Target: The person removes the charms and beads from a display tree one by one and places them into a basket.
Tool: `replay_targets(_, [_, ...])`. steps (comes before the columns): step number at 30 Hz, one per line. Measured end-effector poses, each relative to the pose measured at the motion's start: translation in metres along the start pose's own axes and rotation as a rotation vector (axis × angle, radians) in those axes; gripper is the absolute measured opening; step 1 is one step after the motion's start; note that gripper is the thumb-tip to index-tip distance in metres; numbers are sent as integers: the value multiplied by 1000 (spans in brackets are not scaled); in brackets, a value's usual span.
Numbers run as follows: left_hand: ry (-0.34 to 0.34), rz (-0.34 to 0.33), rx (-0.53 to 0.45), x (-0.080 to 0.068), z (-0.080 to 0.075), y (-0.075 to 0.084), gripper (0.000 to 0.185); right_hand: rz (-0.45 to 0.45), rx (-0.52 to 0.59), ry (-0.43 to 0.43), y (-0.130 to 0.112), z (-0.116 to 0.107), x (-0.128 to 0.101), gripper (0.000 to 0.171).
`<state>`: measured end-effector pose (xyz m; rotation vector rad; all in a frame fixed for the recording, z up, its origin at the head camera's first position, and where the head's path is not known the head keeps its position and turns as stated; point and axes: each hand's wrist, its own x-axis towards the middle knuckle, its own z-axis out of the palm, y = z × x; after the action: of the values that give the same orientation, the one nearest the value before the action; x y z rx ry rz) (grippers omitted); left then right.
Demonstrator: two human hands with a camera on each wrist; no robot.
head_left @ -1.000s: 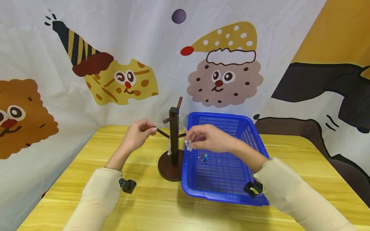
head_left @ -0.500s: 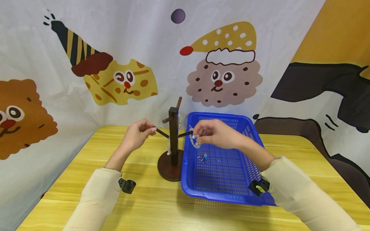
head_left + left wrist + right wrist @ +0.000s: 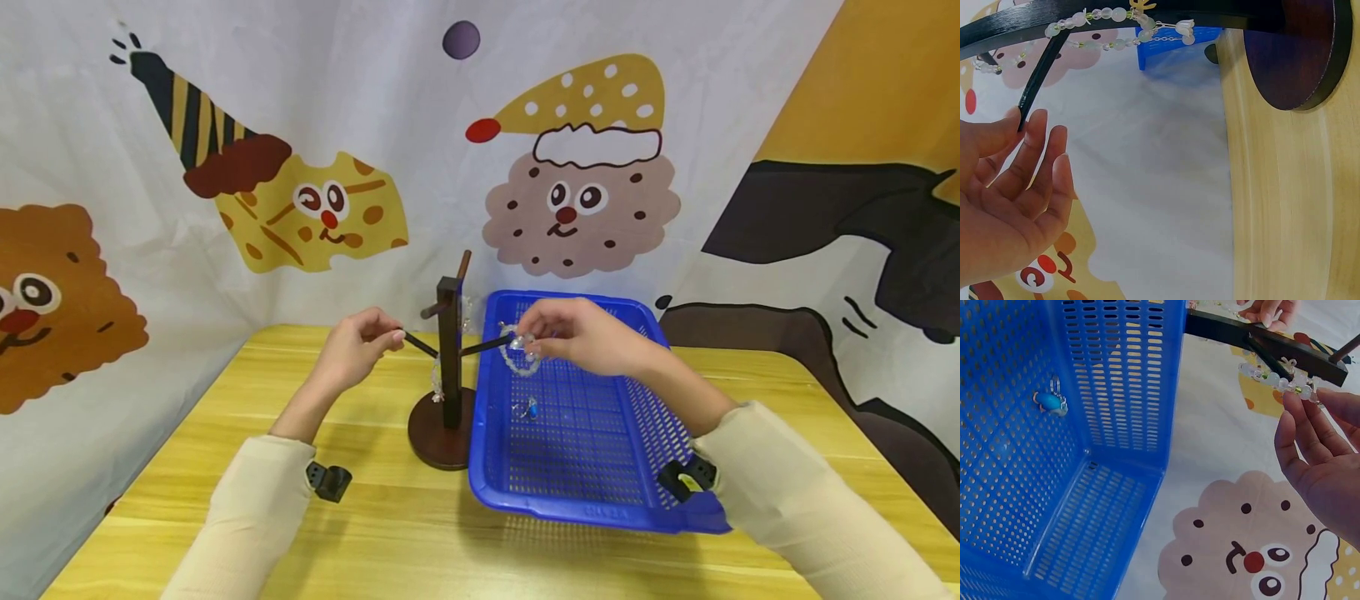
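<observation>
A dark wooden stand (image 3: 450, 367) with a round base and several pegs stands left of centre in the head view. My left hand (image 3: 360, 346) pinches the tip of its lower left peg (image 3: 1038, 78) between thumb and fingers. On that peg, near the post, hangs a pale beaded bracelet (image 3: 1107, 14) with a flower charm. My right hand (image 3: 581, 337) pinches a second clear-beaded bracelet (image 3: 517, 364) at the tip of the lower right peg (image 3: 483, 346). Green beads show among the clear ones of this bracelet (image 3: 1275, 380) in the right wrist view.
A blue plastic basket (image 3: 570, 512) stands right of the stand, under my right hand. Inside lies a keychain with a blue charm (image 3: 1049, 402). Another beaded strand (image 3: 467, 315) hangs behind the post. A printed cloth (image 3: 442, 125) hangs behind the wooden table (image 3: 360, 517).
My right hand has moved right and slightly up, drawing the bracelet outward along the lower right peg to its tip. The left hand has stayed on its peg.
</observation>
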<state>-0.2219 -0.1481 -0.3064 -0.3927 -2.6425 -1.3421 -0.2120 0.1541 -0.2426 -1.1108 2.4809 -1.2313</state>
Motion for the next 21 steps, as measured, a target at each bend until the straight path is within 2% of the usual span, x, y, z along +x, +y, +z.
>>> replay_targets(21, [-6,-9,-5,0,0,0,15,102,-23,53,30,-14,-14,16])
